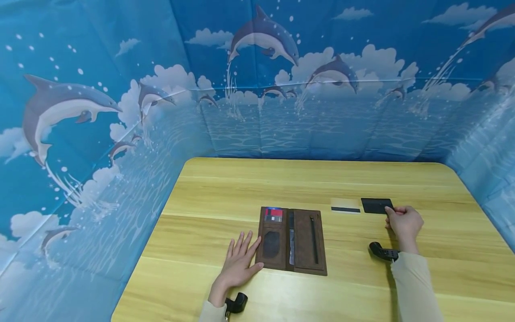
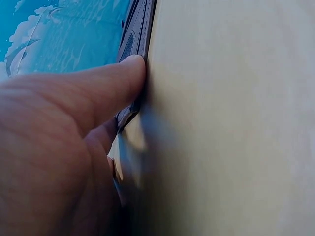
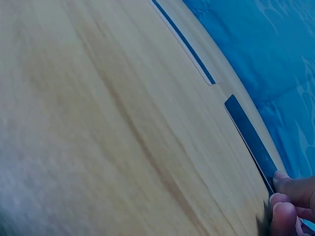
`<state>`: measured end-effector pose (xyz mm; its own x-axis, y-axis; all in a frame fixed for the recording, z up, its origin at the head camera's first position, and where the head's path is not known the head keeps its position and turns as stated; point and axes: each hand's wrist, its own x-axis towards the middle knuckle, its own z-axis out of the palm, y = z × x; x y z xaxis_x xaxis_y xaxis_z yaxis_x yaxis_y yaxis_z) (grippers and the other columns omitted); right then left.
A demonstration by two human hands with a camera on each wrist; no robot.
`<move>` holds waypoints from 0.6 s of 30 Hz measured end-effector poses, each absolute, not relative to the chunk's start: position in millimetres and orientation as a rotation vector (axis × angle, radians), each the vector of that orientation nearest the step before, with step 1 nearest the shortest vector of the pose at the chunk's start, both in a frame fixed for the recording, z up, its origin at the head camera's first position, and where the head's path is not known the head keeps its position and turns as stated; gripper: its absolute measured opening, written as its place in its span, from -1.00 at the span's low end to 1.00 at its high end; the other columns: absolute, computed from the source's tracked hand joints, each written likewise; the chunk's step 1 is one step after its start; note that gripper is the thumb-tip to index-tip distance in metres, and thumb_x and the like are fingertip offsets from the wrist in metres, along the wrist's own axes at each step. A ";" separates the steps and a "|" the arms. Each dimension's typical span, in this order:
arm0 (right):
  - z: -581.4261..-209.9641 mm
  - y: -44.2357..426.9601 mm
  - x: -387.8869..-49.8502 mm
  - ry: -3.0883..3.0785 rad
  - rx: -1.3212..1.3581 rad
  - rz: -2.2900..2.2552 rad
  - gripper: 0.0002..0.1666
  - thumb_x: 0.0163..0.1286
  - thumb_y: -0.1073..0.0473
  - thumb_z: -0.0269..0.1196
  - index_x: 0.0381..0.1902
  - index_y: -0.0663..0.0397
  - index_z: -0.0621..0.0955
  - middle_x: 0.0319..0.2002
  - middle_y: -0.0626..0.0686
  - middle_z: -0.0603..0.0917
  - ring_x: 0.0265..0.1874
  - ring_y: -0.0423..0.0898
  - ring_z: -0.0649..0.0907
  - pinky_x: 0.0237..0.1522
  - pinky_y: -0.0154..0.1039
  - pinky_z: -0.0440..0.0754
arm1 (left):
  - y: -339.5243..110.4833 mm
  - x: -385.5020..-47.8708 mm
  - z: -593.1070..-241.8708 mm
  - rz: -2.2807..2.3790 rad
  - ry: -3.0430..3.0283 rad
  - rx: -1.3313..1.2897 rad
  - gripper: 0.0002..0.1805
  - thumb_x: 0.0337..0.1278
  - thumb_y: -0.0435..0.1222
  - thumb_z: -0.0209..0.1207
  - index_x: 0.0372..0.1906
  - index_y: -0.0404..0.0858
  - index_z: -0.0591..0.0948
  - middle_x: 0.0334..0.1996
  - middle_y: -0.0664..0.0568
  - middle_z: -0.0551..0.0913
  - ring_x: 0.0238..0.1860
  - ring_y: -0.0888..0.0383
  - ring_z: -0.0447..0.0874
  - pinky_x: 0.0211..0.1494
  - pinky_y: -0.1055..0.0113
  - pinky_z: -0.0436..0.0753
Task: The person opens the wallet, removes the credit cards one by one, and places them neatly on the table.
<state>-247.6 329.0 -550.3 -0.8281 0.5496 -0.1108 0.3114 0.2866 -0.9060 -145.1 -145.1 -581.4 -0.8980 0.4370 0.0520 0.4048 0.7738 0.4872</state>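
A brown wallet (image 1: 303,241) lies spread flat on the table, with cards (image 1: 274,214) in its upper left slots and a zipper along its right half. My left hand (image 1: 238,264) rests at the wallet's left edge, fingers straight and spread; its thumb (image 2: 118,81) touches the lower corner in the left wrist view. Off to the right, my right hand (image 1: 405,222) pinches the right end of a black card (image 1: 375,205) between thumb and fingers. In the right wrist view that card (image 3: 251,137) is slightly raised at the pinched end.
Just left of the black card lies a pale card (image 1: 345,205) with a dark stripe. The wooden table (image 1: 241,179) has a rounded far edge, backed by a blue dolphin-print curtain (image 1: 249,125). A black wrist camera (image 1: 237,302) sits by each wrist.
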 end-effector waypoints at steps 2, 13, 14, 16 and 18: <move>-550.8 328.9 -247.8 -2.340 -0.792 1.545 -0.62 0.34 0.21 0.20 -0.06 0.44 0.42 -0.57 -0.07 0.51 -0.78 -0.32 0.56 -0.78 -0.39 0.53 | -145.5 -145.2 -582.2 0.778 2.902 0.692 -0.26 0.34 0.12 -0.10 0.50 -0.09 0.07 0.50 -0.09 -0.16 0.47 -0.04 -0.43 0.35 0.11 -0.54; -550.9 327.2 -249.7 -2.413 -0.857 1.437 -0.58 0.36 0.21 0.19 0.01 0.46 0.41 -0.45 0.12 0.49 -0.83 -0.25 0.55 -0.81 -0.37 0.51 | -146.1 -144.8 -582.1 0.801 2.913 0.712 -0.26 0.34 0.10 -0.07 0.49 -0.13 0.10 0.49 -0.14 -0.12 0.46 -0.09 -0.38 0.36 0.06 -0.51; -551.1 327.3 -249.5 -2.427 -0.849 1.411 -0.57 0.36 0.20 0.18 0.01 0.47 0.41 -0.44 0.13 0.49 -0.84 -0.24 0.54 -0.81 -0.37 0.50 | -146.2 -144.8 -582.2 0.809 2.912 0.718 -0.26 0.34 0.10 -0.07 0.49 -0.13 0.10 0.49 -0.15 -0.12 0.46 -0.10 -0.37 0.36 0.04 -0.50; -551.1 327.6 -249.4 -2.451 -0.838 1.366 -0.56 0.37 0.18 0.18 0.01 0.47 0.42 -0.43 0.15 0.49 -0.86 -0.24 0.54 -0.82 -0.37 0.49 | -146.3 -145.0 -582.2 0.834 2.907 0.734 -0.26 0.34 0.08 -0.06 0.49 -0.15 0.10 0.48 -0.18 -0.11 0.46 -0.12 -0.36 0.36 0.03 -0.51; -550.7 327.2 -249.3 -2.467 -0.829 1.338 -0.55 0.37 0.17 0.18 0.02 0.47 0.42 -0.43 0.15 0.51 -0.86 -0.24 0.54 -0.83 -0.38 0.48 | -146.3 -145.2 -582.5 0.831 2.912 0.741 -0.26 0.34 0.08 -0.06 0.49 -0.15 0.10 0.48 -0.18 -0.11 0.46 -0.13 -0.36 0.36 0.04 -0.52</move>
<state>-249.3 327.2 -550.7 -0.8182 0.5699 -0.0759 0.3744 0.4279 -0.8227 -145.2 -146.3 -582.5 -0.8867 0.4504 0.1048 0.4378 0.7448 0.5036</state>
